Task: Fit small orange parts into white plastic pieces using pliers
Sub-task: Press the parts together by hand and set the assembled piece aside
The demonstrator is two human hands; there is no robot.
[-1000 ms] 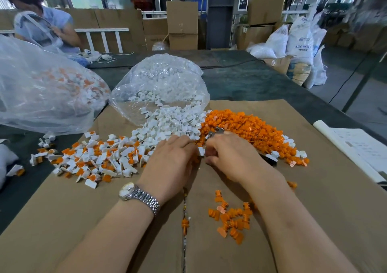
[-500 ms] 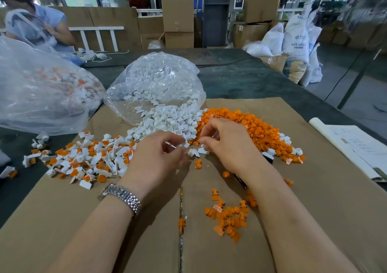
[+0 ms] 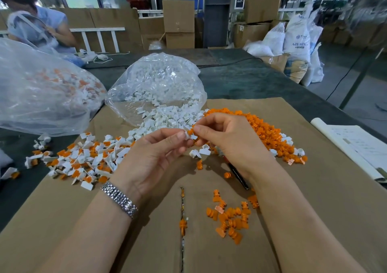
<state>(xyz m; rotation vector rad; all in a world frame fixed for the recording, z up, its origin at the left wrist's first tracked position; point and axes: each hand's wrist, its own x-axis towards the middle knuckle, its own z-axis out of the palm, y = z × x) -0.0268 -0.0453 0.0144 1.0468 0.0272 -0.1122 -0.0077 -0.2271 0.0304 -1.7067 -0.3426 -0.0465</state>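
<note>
Orange part [image 3: 190, 131]: pinched between thumb and forefinger of the right hand [image 3: 228, 141], raised above the worktop and touching the white piece.
White piece [image 3: 187, 135]: pinched at the fingertips of the left hand [image 3: 156, 157], just beside the orange part, in front of the white pile.
Hands: both curled in a fingertip pinch, meeting at the centre; a metal watch band [image 3: 119, 199] circles the left wrist.
Pliers [image 3: 237, 175]: dark handle lying on the cardboard [image 3: 314, 199] under the right wrist; the head is hidden.
Orange pile [image 3: 266, 132]: loose parts heaped to the right of the hands; a smaller scatter [image 3: 230, 218] lies nearer the viewer.
White pile [image 3: 167, 118]: spilling from an open clear bag [image 3: 155, 84] behind the hands.
Fitted pieces [image 3: 83, 159]: white with orange inserts, spread to the left.
Large bag [image 3: 41, 92]: clear, far left, holding mixed white and orange pieces.
Papers [image 3: 356, 145]: at the right edge of the worktop.
Background: a second person [image 3: 39, 26] at the far left; cartons and white sacks behind.
</note>
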